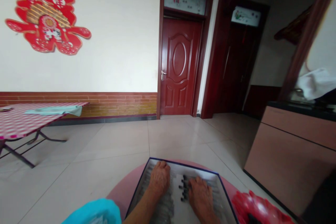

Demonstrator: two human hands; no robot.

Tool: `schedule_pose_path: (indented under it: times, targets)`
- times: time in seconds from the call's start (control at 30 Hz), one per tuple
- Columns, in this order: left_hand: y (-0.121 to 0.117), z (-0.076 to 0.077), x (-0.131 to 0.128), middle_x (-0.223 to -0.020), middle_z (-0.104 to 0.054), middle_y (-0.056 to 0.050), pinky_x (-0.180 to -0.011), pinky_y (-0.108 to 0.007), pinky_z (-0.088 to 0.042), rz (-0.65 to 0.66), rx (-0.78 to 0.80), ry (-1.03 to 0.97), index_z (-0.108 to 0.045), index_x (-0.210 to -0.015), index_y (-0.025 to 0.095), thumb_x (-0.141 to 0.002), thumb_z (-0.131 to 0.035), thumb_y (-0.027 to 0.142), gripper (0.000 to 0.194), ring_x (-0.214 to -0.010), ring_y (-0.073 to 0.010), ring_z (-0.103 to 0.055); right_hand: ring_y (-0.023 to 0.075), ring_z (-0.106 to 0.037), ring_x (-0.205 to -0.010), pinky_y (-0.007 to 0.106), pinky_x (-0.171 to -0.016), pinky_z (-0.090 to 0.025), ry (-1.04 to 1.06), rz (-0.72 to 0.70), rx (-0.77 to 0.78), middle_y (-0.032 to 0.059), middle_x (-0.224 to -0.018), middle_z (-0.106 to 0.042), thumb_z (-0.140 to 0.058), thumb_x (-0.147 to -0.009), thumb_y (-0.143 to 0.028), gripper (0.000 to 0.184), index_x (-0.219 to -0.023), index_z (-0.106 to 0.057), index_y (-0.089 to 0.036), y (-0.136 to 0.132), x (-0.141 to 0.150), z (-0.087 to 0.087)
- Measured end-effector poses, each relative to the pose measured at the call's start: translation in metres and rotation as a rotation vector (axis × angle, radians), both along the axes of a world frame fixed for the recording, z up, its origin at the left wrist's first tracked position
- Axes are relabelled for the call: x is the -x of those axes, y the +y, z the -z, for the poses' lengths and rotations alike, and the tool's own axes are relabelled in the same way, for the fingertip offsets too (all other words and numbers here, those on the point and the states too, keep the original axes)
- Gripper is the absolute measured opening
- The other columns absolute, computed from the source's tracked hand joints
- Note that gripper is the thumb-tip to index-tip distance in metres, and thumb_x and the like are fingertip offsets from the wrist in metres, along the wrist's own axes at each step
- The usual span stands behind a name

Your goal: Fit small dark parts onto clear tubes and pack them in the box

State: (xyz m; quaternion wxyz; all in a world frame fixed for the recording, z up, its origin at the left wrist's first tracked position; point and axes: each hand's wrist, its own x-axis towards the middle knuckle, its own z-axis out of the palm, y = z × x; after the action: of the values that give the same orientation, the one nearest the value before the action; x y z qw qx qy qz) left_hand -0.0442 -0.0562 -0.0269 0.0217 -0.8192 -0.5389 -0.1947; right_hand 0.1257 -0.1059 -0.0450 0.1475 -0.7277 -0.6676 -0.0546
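A shallow white box [193, 169] with a dark blue rim stands in front of me. Rows of clear, thin tubes [165, 206] lie along its left side, and more lie at the right under and beside my right hand. My left hand [160, 177] is bent over the tubes near the far left corner, its fingers curled down; what is in them is hidden. Beside a column of black caps [183, 188] in the middle, my right hand [201, 195] has its fingers closed over the right-hand tubes. Whatever it grips does not show.
The box rests on a round pink table [123, 185]. A turquoise bag [97, 211] is at its left, a red plastic bag [259, 208] at its right. Farther off stand a checked folding table [15, 120], a brownish cabinet [286, 154] and a red door [180, 66].
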Motion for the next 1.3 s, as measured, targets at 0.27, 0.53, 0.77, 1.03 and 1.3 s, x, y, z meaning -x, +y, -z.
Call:
schedule_pose_path:
  times: [0.27,0.53,0.77,1.03,1.3]
  targets:
    - [0.005,-0.007,-0.023,-0.086,-0.061,-0.007,-0.08,-0.032,-0.041,0.082,-0.021,-0.114,-0.063,-0.087,0.018,-0.082,-0.04,0.017,0.024,-0.086,-0.0198,-0.054,0.0247,-0.057,-0.087,0.038,-0.076,-0.038,0.032,-0.009,-0.174,0.0091,-0.093,-0.064,-0.037,-0.08,-0.012,0.031,-0.094,-0.062,-0.02,0.007,0.001,-0.004]
    - [-0.014,-0.003,-0.029,-0.095,-0.061,-0.008,-0.083,-0.035,-0.043,0.158,-0.214,-0.369,-0.057,-0.104,0.018,-0.084,-0.035,0.015,0.03,-0.091,-0.0193,-0.053,0.021,-0.054,-0.103,0.031,-0.085,-0.042,0.44,-0.117,-0.449,0.0134,-0.111,-0.057,-0.033,-0.085,-0.024,0.043,-0.126,-0.042,-0.014,0.011,0.005,-0.014]
    - [-0.029,-0.01,-0.036,-0.111,-0.056,-0.006,-0.093,-0.035,-0.038,0.356,-0.185,-0.323,-0.045,-0.119,0.021,-0.079,-0.049,0.024,0.04,-0.102,-0.0194,-0.049,0.0208,-0.062,-0.087,0.03,-0.076,-0.048,0.914,-0.021,-0.46,0.0106,-0.098,-0.066,-0.044,-0.079,-0.045,0.047,-0.114,-0.05,-0.015,0.017,0.004,-0.011]
    - [-0.017,-0.001,-0.034,-0.098,-0.06,-0.006,-0.083,-0.034,-0.04,0.2,-0.178,-0.245,-0.053,-0.108,0.021,-0.084,-0.036,0.013,0.03,-0.091,-0.0205,-0.052,0.02,-0.064,-0.067,0.029,-0.062,-0.05,1.186,-0.09,-0.281,0.0052,-0.075,-0.07,-0.045,-0.075,-0.051,0.04,-0.09,-0.065,-0.019,0.009,0.009,-0.025]
    - [-0.02,0.001,-0.037,-0.087,-0.059,-0.003,-0.079,-0.035,-0.035,0.118,-0.247,-0.186,-0.057,-0.094,0.024,-0.087,-0.039,0.021,0.019,-0.082,-0.0204,-0.049,0.0148,-0.054,-0.053,0.025,-0.053,-0.042,1.12,-0.127,-0.206,-0.0006,-0.054,-0.06,-0.044,-0.075,-0.055,0.042,-0.059,-0.06,-0.02,0.012,0.01,-0.017]
